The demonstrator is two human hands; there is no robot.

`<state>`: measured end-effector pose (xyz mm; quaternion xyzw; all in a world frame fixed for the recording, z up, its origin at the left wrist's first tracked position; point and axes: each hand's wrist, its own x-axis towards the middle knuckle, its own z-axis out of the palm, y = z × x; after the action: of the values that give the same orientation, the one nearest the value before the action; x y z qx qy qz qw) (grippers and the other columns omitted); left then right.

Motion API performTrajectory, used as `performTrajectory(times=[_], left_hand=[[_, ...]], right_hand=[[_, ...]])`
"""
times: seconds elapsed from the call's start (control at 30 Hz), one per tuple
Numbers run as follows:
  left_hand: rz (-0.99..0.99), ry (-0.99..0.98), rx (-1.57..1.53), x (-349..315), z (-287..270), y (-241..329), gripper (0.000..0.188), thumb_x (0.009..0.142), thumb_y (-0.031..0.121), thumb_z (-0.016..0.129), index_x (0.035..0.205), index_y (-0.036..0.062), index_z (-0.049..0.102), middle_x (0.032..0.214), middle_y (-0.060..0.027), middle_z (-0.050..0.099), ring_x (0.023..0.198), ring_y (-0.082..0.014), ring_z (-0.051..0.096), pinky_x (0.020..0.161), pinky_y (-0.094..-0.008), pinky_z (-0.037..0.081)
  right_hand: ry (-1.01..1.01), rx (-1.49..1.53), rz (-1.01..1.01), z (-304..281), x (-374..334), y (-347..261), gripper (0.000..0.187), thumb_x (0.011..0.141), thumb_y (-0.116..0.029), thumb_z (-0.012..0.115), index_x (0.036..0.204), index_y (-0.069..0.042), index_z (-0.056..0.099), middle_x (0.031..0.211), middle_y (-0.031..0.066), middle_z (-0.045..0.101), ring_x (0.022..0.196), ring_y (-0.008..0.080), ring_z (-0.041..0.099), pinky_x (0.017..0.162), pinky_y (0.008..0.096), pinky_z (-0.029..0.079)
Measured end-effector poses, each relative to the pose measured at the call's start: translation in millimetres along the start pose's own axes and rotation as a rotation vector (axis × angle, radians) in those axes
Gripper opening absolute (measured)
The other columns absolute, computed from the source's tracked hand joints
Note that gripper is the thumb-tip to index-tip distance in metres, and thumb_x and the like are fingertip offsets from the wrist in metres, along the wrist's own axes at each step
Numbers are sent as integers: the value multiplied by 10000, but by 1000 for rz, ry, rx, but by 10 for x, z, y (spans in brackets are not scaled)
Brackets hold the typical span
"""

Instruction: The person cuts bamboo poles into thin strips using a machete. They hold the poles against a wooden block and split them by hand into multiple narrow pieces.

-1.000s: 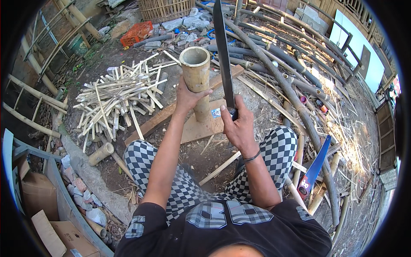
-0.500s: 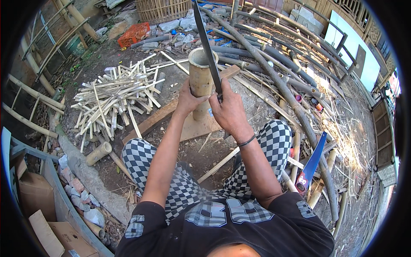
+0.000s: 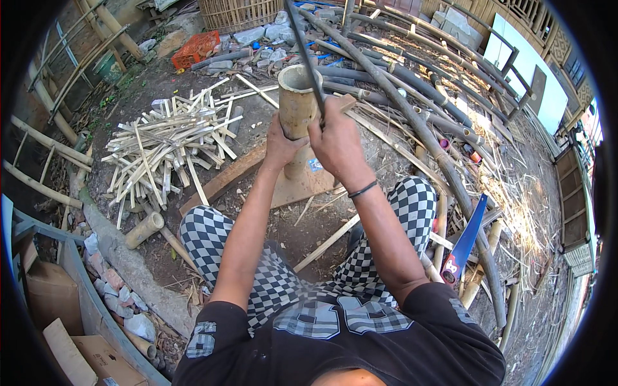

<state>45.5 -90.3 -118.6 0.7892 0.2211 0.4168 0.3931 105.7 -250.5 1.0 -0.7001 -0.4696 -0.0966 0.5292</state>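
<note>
Long grey bamboo poles (image 3: 412,122) lie behind the upright bamboo tube (image 3: 297,96), and a pile of split bamboo strips (image 3: 164,148) lies to its left. The tube stands on a flat wooden board (image 3: 299,183). The left hand (image 3: 281,145) wraps closed around the tube's lower part. The right hand (image 3: 335,141), fist closed, grips a long dark blade (image 3: 306,58); its edge seems to touch the tube's rim.

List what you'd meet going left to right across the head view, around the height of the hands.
Pile of split bamboo strips → left hand on the upright bamboo tube → right hand gripping the long dark blade → long bamboo poles → blue-handled saw.
</note>
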Motion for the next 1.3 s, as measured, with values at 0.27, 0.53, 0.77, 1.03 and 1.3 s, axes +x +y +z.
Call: performTrajectory(times=[0.27,0.53,0.77,1.03,1.3], left_hand=[[3,50,-15,-41,-96,-92,857,618,207,916,1333,36,475,1219,-183,639,1150,-334,633,966,-427,503],[-51,-26,9,16,-211,14,926,572,168,945,1357,50,467,1239,-171,653,1164,-297,639,966,-423,521],[-111,-96,-47,82,-211,8,972,547,156,956,1374,45,458,1270,-166,643,1187,-293,625,998,-416,513],[-18,-106,-62,253,-214,237,1089,511,201,978,1433,38,422,1307,-169,628,1234,-297,597,1052,-405,481],[442,676,-51,1243,-369,2068,574,714,224,834,1188,38,568,1074,-176,653,1029,-349,619,951,-461,456]], right_hand=[[-280,17,99,131,-120,205,301,877,-149,604,1066,21,443,783,309,642,793,526,622,717,573,493],[-320,105,109,109,-111,279,272,855,-130,606,1042,16,473,804,303,638,829,516,624,716,547,493],[-329,-21,38,1,93,197,264,867,-171,574,1040,27,554,792,296,637,793,489,625,723,527,484],[-189,-179,14,-54,117,28,179,966,-128,502,1079,4,461,747,330,617,763,532,610,693,600,466],[95,-5,-182,-1177,781,-1313,262,986,-260,555,933,-15,632,599,54,554,459,143,546,432,314,429]])
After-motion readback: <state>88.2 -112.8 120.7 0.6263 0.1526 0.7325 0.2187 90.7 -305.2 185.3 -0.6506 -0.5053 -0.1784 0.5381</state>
